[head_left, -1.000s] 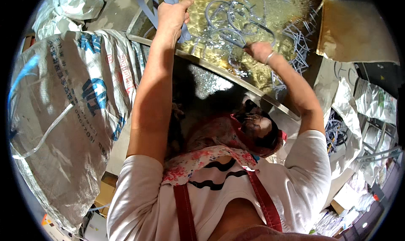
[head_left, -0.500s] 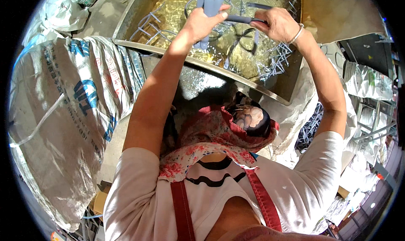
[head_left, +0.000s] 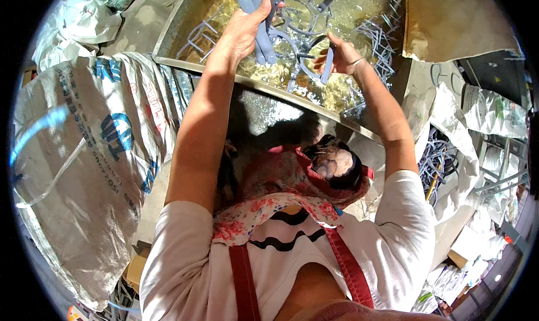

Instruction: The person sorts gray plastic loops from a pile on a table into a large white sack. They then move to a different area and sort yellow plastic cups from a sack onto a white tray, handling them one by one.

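My left hand point(head_left: 242, 32) is closed round a bundle of grey-blue rubbery tubes or strips point(head_left: 264, 48), held over a metal tub point(head_left: 283, 97). To its right, my right hand point(head_left: 345, 57) grips a bent grey-blue strip point(head_left: 328, 68) that curves into a loop, with fingers and thumb at its upper end. Beneath both hands, shallow yellowish water fills the tub. More thin looped strips point(head_left: 306, 17) lie in it, and several branching grey pieces point(head_left: 377, 43) are heaped along its right side. The fingertips of my right hand are partly hidden.
A large white woven sack point(head_left: 73, 141) stands at the left. At the right, an open white sack point(head_left: 457, 158) holds tangled grey strips point(head_left: 435, 158). A brown board point(head_left: 457, 20) lies beyond the tub's right side, and a cardboard box point(head_left: 136, 269) sits low at the left.
My right hand has moved down and left, and its strip, stretched toward the left hand before, is now curled. My left hand has shifted left with the tilted bundle.
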Demonstrator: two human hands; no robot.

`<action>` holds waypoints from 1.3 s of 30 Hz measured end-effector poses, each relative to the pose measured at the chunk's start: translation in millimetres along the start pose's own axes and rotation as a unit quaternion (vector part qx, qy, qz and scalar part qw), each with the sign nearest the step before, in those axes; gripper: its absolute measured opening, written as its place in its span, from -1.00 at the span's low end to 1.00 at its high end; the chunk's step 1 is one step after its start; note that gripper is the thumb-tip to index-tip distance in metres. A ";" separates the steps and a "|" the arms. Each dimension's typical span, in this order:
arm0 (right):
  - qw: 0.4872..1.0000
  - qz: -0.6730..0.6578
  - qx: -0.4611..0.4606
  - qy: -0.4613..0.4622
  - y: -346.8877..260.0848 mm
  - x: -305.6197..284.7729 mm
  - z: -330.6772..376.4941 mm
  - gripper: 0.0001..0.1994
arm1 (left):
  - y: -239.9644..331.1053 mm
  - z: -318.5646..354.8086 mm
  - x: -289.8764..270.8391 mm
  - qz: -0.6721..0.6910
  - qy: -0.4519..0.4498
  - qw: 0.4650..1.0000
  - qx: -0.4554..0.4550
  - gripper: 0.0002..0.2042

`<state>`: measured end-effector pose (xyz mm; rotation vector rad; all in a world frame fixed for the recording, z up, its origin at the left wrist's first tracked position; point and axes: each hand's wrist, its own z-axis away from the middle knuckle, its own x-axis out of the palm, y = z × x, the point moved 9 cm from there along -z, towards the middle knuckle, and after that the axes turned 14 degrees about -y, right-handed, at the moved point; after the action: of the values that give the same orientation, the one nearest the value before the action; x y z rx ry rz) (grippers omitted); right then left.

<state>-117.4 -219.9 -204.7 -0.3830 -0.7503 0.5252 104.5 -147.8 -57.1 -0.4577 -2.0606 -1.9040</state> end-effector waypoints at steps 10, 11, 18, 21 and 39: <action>0.754 -0.100 -0.555 0.338 -119.0 -31.6 64.4 -0.73 | 14.9 24.7 -35.4 0.046 0.194 0.979 -0.043 -0.66; 0.751 -0.055 -0.567 0.333 -132.1 -28.9 66.9 -0.72 | 15.8 25.5 -28.1 0.024 0.188 0.980 -0.057 -0.69; 0.710 0.345 -0.553 0.265 -151.7 180.0 19.4 -0.77 | -5.2 3.6 -16.9 0.000 0.077 0.997 0.022 -0.72; 0.683 0.471 -0.535 0.159 -149.9 240.1 9.4 -0.74 | 15.9 14.1 -24.8 0.073 0.106 0.991 0.025 -0.75; 0.703 0.678 -0.151 0.153 -64.9 117.9 -169.4 -0.40 | 25.4 64.5 -123.2 -0.038 0.352 0.933 -0.064 -0.79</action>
<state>98.1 -228.4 -222.3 -1.3310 -0.0782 1.6885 226.7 -85.5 -91.5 0.2643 -1.4997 -1.8738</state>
